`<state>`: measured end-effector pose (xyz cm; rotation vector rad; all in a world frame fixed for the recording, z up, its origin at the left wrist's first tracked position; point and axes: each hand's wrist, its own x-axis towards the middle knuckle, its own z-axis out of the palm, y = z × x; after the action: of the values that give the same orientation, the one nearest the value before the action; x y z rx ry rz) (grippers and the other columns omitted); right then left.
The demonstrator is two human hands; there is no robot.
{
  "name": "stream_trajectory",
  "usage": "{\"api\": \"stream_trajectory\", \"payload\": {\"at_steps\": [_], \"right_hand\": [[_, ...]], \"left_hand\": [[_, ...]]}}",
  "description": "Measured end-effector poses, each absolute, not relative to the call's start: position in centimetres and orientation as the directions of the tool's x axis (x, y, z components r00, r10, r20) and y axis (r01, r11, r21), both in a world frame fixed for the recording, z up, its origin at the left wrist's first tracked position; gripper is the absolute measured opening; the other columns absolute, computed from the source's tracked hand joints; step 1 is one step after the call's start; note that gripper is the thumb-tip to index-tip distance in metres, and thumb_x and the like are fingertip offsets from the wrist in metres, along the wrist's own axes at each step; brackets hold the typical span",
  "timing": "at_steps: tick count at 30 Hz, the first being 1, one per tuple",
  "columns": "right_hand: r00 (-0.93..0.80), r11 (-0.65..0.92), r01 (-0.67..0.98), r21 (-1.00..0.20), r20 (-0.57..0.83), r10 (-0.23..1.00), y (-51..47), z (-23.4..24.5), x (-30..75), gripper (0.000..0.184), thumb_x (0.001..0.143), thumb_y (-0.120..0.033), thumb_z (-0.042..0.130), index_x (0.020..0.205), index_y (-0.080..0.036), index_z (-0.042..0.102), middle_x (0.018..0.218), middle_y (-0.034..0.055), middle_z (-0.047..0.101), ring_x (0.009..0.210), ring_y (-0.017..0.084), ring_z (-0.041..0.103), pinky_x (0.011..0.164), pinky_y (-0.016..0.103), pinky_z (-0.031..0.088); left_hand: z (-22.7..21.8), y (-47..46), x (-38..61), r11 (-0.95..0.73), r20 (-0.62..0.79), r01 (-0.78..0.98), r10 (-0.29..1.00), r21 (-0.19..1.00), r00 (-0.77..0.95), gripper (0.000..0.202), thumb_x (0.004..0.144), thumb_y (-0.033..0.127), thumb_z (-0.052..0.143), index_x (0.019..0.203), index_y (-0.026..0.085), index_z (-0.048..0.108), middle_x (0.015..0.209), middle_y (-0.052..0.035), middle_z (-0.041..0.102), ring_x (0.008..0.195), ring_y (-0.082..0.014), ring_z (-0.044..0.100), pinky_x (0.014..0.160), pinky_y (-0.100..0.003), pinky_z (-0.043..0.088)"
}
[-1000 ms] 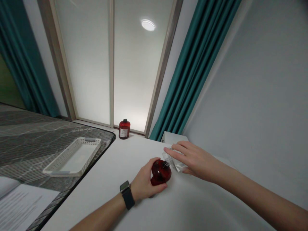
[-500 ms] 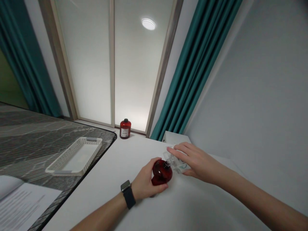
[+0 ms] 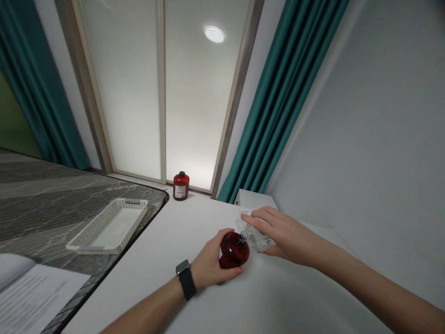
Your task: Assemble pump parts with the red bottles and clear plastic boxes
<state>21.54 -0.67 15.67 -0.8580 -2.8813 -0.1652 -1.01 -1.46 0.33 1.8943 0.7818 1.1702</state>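
My left hand (image 3: pixel 210 260), with a dark watch on its wrist, is wrapped round a dark red bottle (image 3: pixel 235 250) above the white table. The bottle leans to the right, its dark neck facing a clear bottle (image 3: pixel 255 234). Closed around that clear bottle is my right hand (image 3: pixel 278 232); the bottle is tilted with its neck at the red bottle's mouth. Whether liquid is flowing between them I cannot tell. Farther back stands a second red bottle (image 3: pixel 181 186) with a dark cap and a white label, upright.
On the dark patterned surface at left are a white perforated basket (image 3: pixel 83 237) and an open booklet (image 3: pixel 41 297). A white box (image 3: pixel 255 198) stands at the table's back edge, before a teal curtain (image 3: pixel 267 102). Frosted sliding doors (image 3: pixel 205 102) rise behind.
Both hands stay almost where they were, still holding the red bottle and the clear bottle neck to neck. The clear bottle has shifted very slightly.
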Motion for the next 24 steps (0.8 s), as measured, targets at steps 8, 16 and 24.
{"api": "stream_trajectory", "payload": {"at_steps": [8, 16, 24], "right_hand": [[-0.816, 0.829, 0.559, 0.000, 0.182, 0.549, -0.6, 15.4, 21.7, 0.091, 0.074, -0.020, 0.082, 0.150, -0.027, 0.034, 0.130, 0.0112, 0.061, 0.117, 0.029, 0.056, 0.097, 0.047, 0.051], [-0.696, 0.751, 0.637, -0.172, 0.289, 0.657, -0.2, 13.6, 22.3, 0.088, 0.077, -0.027, 0.079, 0.151, -0.031, 0.031, 0.136, 0.0113, 0.056, 0.126, 0.030, 0.053, 0.104, 0.050, 0.047], [-0.381, 0.565, 0.663, -0.492, 0.428, 0.820, 1.0, 9.4, 22.7, 0.079, 0.074, -0.028, 0.077, 0.143, -0.028, 0.038, 0.131, 0.0103, 0.056, 0.116, 0.029, 0.059, 0.103, 0.051, 0.047]], "left_hand": [[-0.2, -1.2, -1.1, -0.500, 0.442, 0.058, 0.809, 0.864, 0.388, 0.081, 0.064, 0.021, 0.080, 0.134, 0.020, 0.040, 0.130, -0.0116, 0.058, 0.118, -0.0299, 0.057, 0.107, -0.046, 0.042], [0.0, -0.9, -1.1, -0.410, 0.371, 0.003, 0.828, 0.912, 0.420, 0.079, 0.064, 0.022, 0.081, 0.132, 0.019, 0.041, 0.129, -0.0120, 0.058, 0.117, -0.0302, 0.057, 0.105, -0.048, 0.043], [-0.7, -0.7, -0.9, -0.368, 0.336, -0.029, 0.812, 0.929, 0.478, 0.076, 0.064, 0.021, 0.082, 0.129, 0.019, 0.043, 0.124, -0.0093, 0.059, 0.114, -0.0289, 0.058, 0.103, -0.045, 0.045]]}}
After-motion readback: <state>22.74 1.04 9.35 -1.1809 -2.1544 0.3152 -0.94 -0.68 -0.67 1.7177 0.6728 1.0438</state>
